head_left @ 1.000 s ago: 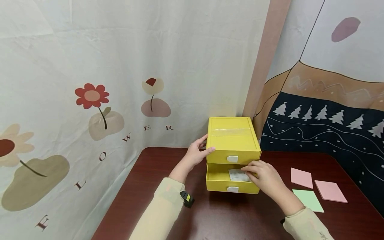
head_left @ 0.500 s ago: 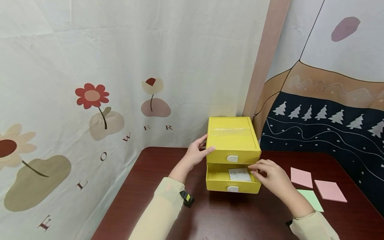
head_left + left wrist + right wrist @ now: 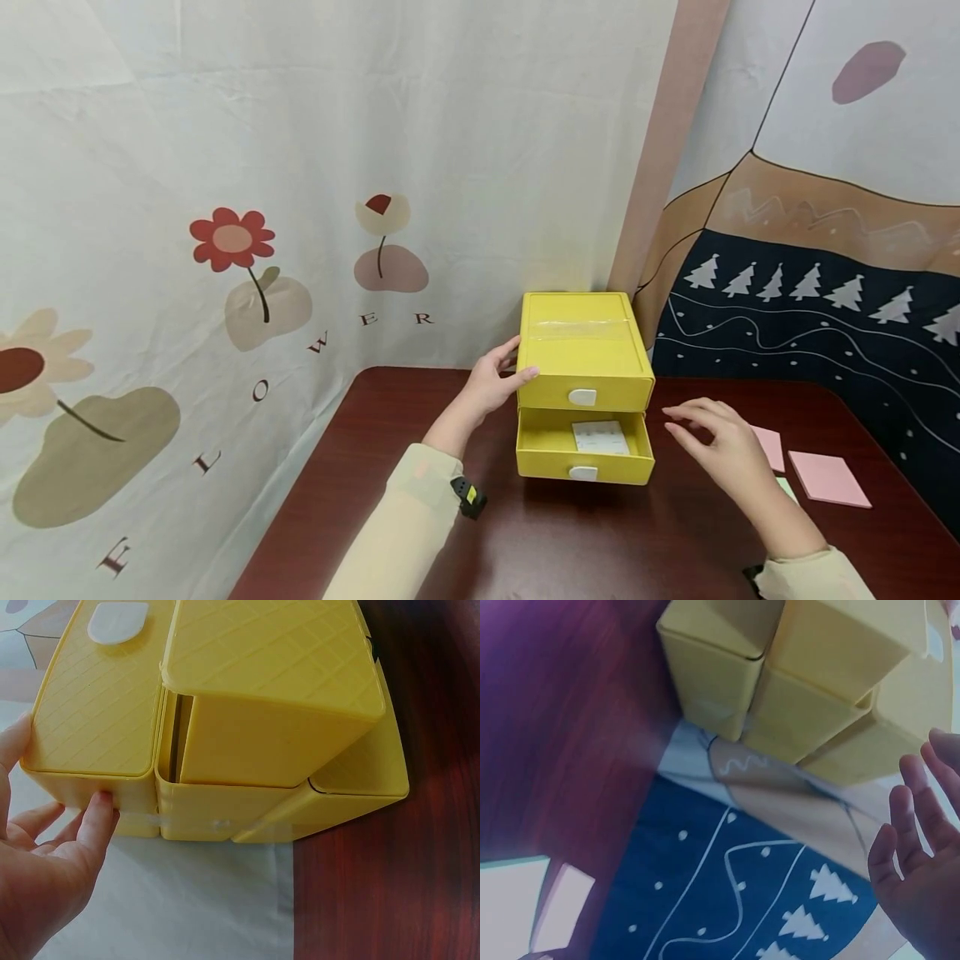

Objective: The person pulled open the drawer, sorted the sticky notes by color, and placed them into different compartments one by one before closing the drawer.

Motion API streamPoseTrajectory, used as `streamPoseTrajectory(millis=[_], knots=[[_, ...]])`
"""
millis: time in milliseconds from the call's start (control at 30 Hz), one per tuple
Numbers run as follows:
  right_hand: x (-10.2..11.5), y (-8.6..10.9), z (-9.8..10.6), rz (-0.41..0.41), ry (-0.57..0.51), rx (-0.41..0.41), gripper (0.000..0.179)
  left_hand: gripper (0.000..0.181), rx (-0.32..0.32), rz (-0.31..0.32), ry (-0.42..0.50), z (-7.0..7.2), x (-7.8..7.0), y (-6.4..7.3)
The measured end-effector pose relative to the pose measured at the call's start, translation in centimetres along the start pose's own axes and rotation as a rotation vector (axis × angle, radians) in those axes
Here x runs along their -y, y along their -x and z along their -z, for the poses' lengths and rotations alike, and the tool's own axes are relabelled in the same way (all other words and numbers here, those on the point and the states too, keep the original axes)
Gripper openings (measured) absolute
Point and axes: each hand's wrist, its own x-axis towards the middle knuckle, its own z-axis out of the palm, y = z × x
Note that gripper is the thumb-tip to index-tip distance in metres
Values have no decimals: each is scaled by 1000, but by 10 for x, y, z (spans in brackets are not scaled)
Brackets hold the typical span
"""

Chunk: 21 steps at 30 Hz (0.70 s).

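A yellow drawer unit stands against the wall curtain, clear tape across its top. Its middle drawer is pulled out. Inside lies a small white printed paper. My left hand rests on the unit's left side, thumb by the upper front edge. In the left wrist view, the left fingertips touch the yellow side wall. To the right of the drawer, my right hand hovers over the table with loosely bent fingers, apart from the unit and holding nothing. The drawer covers the lowest front in the head view.
Two pink square note pads and a green one lie on the dark red table at the right. My right hand and forearm partly cover the green pad and one pink pad. Printed curtains hang behind.
My right hand has come out of the drawer and moved right, leaving the white paper inside. My left hand keeps its place on the unit.
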Motion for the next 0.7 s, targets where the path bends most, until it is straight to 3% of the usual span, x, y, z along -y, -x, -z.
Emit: streamPoseTrajectory(millis=[233,500,700], knots=[[-16,11,8,-76,28,3,28,74,0,0,-5,0,0,0],[-37,29,13,-205,62,180,45,74,3,-2,-9,0,0,0],[-55,42,13,-250,85,299,64,74,1,-3,-4,0,1,-2]])
